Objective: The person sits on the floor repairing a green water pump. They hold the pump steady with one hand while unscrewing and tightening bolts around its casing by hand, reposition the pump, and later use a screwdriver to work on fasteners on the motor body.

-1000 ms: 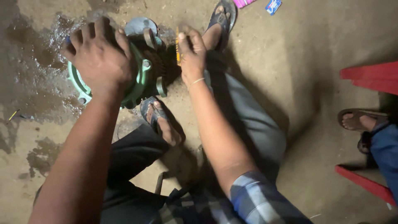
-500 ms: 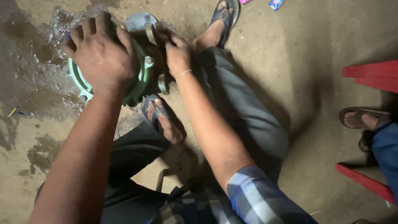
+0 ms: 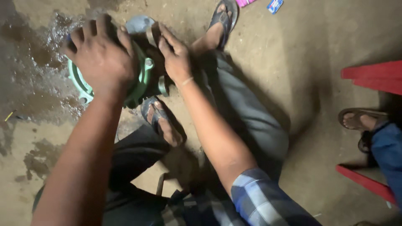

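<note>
- Down on the dirt floor (image 3: pixel 318 50), a round green metal casing (image 3: pixel 140 81) sits between the person's two feet, both in dark sandals.
- The left hand (image 3: pixel 102 56) lies flat over the top of the casing, fingers (image 3: pixel 90 31) spread wide and pressed on it, so most of the casing is hidden beneath the palm.
- The right hand (image 3: pixel 176 54) rests against the casing's right side, just beside the left hand; its fingers are stretched out close together and laid on the dark upper part, not curled around anything that I can make out.
- A silvery bolt head (image 3: pixel 148 63) and a short metal stub (image 3: pixel 163 85) show on the casing's green rim between the two hands.
- The near sandal (image 3: pixel 157 119) touches the casing's lower edge; the far sandal (image 3: pixel 224 16) lies above and to the right of it.
- The person wears grey trousers (image 3: pixel 247 117) and a blue checked sleeve (image 3: pixel 259 201) on the right arm.
- A wet dark patch (image 3: pixel 33 62) spreads over the floor left of the casing.
- At the right edge, another person's sandalled foot (image 3: pixel 360 119) rests near red plastic furniture (image 3: pixel 377 77), well apart from the casing.
- Small bright wrappers (image 3: pixel 274 5) lie at the top edge.
</note>
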`<control>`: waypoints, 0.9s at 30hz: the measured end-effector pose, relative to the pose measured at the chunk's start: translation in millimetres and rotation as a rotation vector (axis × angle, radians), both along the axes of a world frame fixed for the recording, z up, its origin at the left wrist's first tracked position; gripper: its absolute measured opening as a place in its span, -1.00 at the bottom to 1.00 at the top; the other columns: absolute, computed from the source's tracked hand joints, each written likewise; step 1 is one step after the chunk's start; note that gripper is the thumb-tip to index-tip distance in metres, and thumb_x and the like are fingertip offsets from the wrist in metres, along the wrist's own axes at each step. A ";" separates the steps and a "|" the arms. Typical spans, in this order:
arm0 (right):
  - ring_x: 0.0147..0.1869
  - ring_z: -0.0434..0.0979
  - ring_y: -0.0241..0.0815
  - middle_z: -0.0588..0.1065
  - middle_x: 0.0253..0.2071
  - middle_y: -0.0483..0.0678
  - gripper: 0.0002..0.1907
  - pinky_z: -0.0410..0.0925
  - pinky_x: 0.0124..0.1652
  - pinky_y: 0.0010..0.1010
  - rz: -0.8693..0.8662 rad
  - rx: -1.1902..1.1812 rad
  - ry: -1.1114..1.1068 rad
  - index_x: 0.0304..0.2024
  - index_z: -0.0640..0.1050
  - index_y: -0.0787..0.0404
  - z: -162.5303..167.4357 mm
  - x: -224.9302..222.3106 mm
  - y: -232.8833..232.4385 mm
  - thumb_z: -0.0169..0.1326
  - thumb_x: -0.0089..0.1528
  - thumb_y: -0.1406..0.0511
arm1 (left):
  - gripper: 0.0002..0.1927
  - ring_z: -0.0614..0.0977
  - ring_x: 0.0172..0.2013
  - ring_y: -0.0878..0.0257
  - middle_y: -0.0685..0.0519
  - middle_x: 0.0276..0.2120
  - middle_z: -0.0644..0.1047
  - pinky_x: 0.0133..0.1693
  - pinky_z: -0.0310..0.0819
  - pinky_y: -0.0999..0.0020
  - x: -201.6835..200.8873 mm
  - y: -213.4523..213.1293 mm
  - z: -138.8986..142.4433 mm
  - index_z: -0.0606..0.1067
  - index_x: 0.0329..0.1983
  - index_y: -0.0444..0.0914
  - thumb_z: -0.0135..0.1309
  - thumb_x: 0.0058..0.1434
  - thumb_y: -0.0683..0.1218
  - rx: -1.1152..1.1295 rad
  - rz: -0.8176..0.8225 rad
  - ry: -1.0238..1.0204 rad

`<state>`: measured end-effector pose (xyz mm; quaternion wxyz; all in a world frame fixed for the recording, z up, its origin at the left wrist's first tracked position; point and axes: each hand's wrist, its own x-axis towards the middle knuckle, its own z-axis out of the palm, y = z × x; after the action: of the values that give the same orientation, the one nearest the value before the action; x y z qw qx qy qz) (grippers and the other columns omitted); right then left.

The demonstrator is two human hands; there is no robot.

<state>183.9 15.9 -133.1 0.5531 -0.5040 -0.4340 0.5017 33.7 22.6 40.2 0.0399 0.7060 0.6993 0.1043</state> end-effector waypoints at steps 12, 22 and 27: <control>0.15 0.53 -0.21 0.56 0.16 0.00 -0.58 0.40 0.16 -0.37 -0.123 -0.258 0.237 0.27 0.50 0.29 2.2 22.7 -18.9 0.15 0.35 0.38 | -0.51 0.41 0.11 -0.29 -0.34 0.02 0.50 0.13 0.02 -0.22 -2.4 2.9 -1.7 0.46 0.26 -0.29 -0.06 0.41 0.08 -0.072 0.024 0.052; 0.36 0.49 -0.14 0.51 0.27 0.13 -0.53 0.27 0.36 -0.36 -0.028 0.008 -0.241 0.24 0.50 0.38 -22.8 -2.1 -6.2 0.00 0.26 0.56 | -0.52 0.42 0.15 -0.22 -0.28 0.09 0.50 0.20 0.04 -0.23 -3.4 0.1 -1.9 0.44 0.27 -0.29 -0.08 0.41 0.06 -0.017 0.002 0.018; 0.26 0.58 -0.15 0.58 0.16 0.10 -0.62 0.36 0.28 -0.38 -0.091 -0.035 -0.220 0.19 0.54 0.37 -19.6 0.5 -15.5 0.06 0.30 0.50 | -0.51 0.41 0.16 -0.23 -0.31 0.11 0.48 0.13 0.04 -0.26 -1.4 0.6 -1.1 0.44 0.29 -0.29 -0.07 0.40 0.06 0.023 -0.014 0.062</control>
<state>184.4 0.4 -152.7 0.5155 -0.5848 -0.4600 0.4250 32.3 23.2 39.0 0.0107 0.7141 0.6942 0.0901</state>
